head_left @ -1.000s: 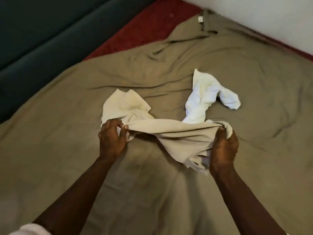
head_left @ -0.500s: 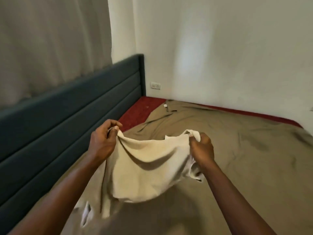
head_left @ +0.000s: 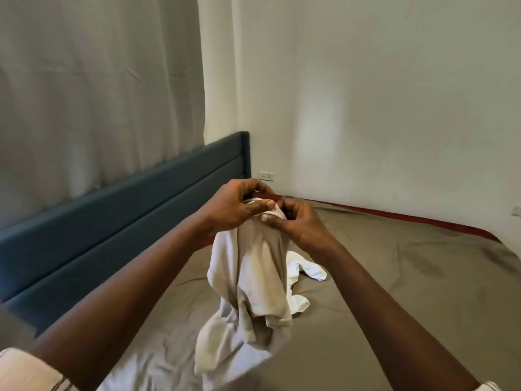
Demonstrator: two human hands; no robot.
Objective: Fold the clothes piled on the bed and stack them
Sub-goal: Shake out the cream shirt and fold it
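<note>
A cream-white garment (head_left: pixel 253 280) hangs in the air above the bed, held at its top edge by both hands brought close together. My left hand (head_left: pixel 234 204) pinches the top from the left, thumb across the cloth. My right hand (head_left: pixel 296 221) pinches the same edge from the right. The garment's lower end trails down onto the olive bed sheet (head_left: pixel 394 292). A second white garment (head_left: pixel 306 268) lies crumpled on the sheet just behind and to the right of the hanging one, partly hidden by it.
A dark blue headboard (head_left: pixel 127 215) runs along the left side of the bed. Grey curtains (head_left: pixel 98 80) hang behind it. A white wall (head_left: pixel 366 94) with a socket (head_left: pixel 266 175) borders the far side. A red mattress edge (head_left: pixel 423 220) shows along the wall.
My hands have come together from a spread hold, bringing the garment's two top corners to one point. The garment now hangs narrow and long instead of stretched wide. The view has tilted upward.
</note>
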